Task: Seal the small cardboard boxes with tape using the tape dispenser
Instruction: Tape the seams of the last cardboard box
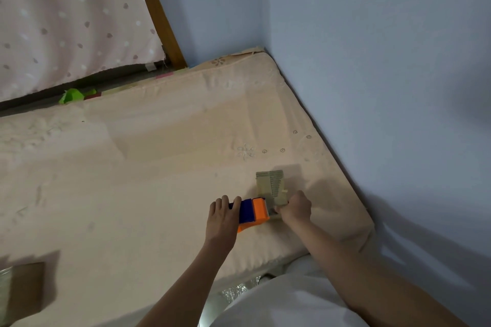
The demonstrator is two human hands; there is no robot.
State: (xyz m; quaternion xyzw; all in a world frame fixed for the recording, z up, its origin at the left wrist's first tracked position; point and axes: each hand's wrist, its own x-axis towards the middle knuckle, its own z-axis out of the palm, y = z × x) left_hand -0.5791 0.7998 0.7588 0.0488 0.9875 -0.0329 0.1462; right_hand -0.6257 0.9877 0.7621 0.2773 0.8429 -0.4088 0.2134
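A small cardboard box [269,184], wrapped in shiny tape, stands on the mattress [159,167] near its right edge. Just in front of it sits the blue and orange tape dispenser [252,211]. My left hand [223,216] grips the dispenser's blue end from the left. My right hand [296,208] is closed at the box's near corner, pinching what looks like the tape end between dispenser and box. A second taped cardboard box [22,292] lies at the lower left corner of the view.
Blue walls [372,61] close in on the right and behind the mattress. A wooden frame [156,10] with a dotted pink cloth leans at the back left. A green crumpled scrap [71,95] lies at the mattress's far edge. My white-clothed lap is at the bottom.
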